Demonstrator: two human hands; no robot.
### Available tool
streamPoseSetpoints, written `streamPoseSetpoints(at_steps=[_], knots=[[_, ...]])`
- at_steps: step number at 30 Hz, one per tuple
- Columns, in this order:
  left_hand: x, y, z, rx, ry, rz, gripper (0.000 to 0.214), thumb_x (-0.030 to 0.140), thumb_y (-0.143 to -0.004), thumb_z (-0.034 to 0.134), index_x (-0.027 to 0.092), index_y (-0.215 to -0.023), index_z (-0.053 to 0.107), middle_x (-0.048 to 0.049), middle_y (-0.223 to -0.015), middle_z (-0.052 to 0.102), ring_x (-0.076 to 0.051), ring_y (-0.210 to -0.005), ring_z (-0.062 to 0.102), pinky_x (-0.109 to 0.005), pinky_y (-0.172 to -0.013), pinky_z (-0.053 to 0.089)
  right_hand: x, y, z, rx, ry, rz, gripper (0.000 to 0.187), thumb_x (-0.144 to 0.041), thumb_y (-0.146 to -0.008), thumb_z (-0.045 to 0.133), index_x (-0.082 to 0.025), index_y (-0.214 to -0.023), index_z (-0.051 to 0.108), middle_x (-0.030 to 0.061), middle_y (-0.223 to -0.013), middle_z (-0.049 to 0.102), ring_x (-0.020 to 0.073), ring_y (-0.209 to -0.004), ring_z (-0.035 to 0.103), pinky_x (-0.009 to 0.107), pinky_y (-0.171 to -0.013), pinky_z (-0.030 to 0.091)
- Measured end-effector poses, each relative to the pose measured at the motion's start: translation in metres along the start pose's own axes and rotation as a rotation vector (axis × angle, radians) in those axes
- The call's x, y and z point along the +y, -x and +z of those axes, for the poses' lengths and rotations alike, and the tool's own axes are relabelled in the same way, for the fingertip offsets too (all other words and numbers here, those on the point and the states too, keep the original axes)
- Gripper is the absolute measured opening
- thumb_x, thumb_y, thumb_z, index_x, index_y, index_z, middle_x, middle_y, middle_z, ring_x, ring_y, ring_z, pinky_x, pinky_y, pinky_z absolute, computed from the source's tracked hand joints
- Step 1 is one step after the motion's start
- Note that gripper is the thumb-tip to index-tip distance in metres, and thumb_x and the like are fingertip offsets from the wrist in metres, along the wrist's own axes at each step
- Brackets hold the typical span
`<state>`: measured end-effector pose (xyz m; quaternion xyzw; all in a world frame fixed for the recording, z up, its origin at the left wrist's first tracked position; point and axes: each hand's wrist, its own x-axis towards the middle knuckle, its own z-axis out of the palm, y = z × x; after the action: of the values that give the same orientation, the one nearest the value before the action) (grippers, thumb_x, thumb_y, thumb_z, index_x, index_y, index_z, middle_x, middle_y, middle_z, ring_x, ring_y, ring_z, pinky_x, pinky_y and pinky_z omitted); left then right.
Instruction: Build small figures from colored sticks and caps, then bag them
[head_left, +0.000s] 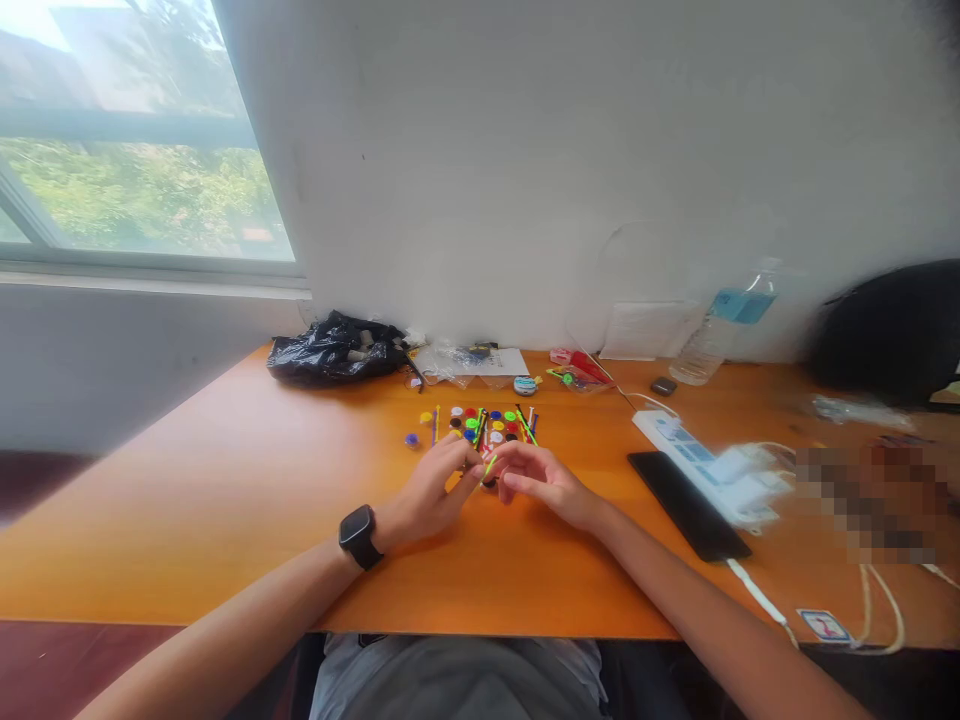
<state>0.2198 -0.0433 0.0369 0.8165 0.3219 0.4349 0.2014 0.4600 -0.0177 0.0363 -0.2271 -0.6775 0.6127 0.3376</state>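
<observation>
My left hand (435,487), with a watch (358,533) on its wrist, pinches a thin yellow-green plastic stick (490,465) between thumb and fingertips. Close by on the right, my right hand (546,482) has its fingers loosely curved and apart, near the stick's upper end. Whether it touches the stick I cannot tell. Just beyond both hands lie several small round coloured plastic pieces, among them a yellow one (426,417) and a blue one (411,440). Thin coloured sticks, such as a purple one (436,424), lie among them. My fingers hide part of this group.
A black plastic bag (337,350) sits at the back left. Towards the right are a water bottle (724,325), a white power strip (697,460) with plugs and cables, and a black phone (686,505). Red-handled scissors (589,366) lie by the wall.
</observation>
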Motion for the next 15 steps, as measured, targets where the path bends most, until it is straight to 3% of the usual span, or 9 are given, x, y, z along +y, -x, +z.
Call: streamPoseSetpoints(at_steps=[10, 15], knots=[[0.0003, 0.0013, 0.0031, -0.102, -0.02, -0.038, 0.037, 0.038, -0.112, 0.036, 0.021, -0.091, 0.061, -0.0075, -0.089, 0.065, -0.022, -0.084, 0.058, -0.037, -0.083, 0.048, 0.0023, -0.0016, 0.0016, -0.003, 0.028, -0.021, 0.043, -0.047, -0.099, 0.071, -0.025, -0.134, 0.06, 0.0029, -0.098, 0.07, 0.0152, -0.077, 0.066, 0.033, -0.079, 0.054], [-0.0006, 0.0028, 0.005, -0.13, 0.0, -0.042, 0.033, 0.036, -0.111, 0.04, 0.02, -0.092, 0.063, -0.007, -0.09, 0.066, -0.02, -0.082, 0.059, -0.035, -0.081, 0.049, 0.0018, -0.003, 0.003, 0.037, 0.053, -0.016, 0.031, -0.048, -0.098, 0.071, -0.02, -0.112, 0.066, 0.0028, -0.089, 0.069, 0.0152, -0.076, 0.064, 0.031, -0.076, 0.053]])
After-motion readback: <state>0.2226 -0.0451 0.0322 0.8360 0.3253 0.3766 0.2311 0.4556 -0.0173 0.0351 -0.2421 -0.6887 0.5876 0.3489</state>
